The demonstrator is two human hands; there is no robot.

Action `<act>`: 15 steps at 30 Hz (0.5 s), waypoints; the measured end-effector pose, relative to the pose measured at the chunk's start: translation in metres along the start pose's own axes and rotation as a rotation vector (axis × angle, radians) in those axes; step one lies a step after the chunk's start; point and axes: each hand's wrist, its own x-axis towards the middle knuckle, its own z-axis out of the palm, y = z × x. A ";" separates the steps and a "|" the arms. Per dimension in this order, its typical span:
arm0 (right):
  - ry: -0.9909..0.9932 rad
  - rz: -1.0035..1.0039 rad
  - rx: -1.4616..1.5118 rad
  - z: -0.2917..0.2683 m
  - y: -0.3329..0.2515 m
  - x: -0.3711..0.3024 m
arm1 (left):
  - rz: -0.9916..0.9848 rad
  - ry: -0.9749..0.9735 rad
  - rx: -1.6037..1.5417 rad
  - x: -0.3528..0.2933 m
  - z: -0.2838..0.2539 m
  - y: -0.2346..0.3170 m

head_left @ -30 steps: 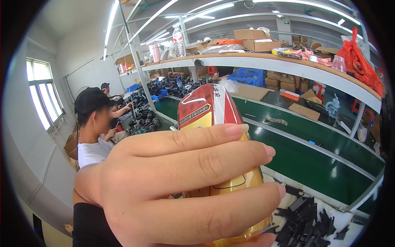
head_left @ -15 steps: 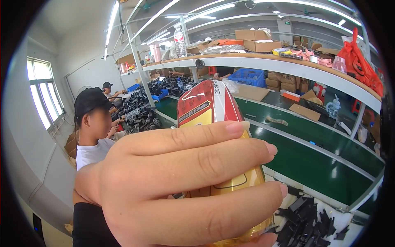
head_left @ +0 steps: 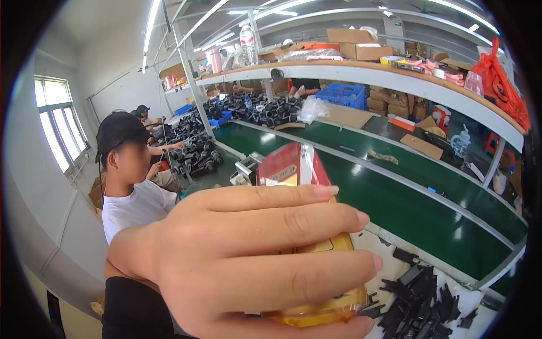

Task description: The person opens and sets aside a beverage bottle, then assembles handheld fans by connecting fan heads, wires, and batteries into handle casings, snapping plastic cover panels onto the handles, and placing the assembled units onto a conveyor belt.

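We are gripping a red and gold plastic shell (head_left: 299,186) in our left hand (head_left: 248,265), fingers (head_left: 282,214) wrapped across its front, lifting it close before the camera above the green conveyor belt (head_left: 418,209). Black plastic parts (head_left: 420,299) are lying on the white bench just below. Our right hand is staying out of sight. A person in a black cap (head_left: 118,129) is sitting beside us.
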 end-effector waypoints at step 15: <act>0.392 -0.532 -1.400 0.164 -0.127 -0.044 | -1.244 0.104 -1.318 -0.195 0.201 0.154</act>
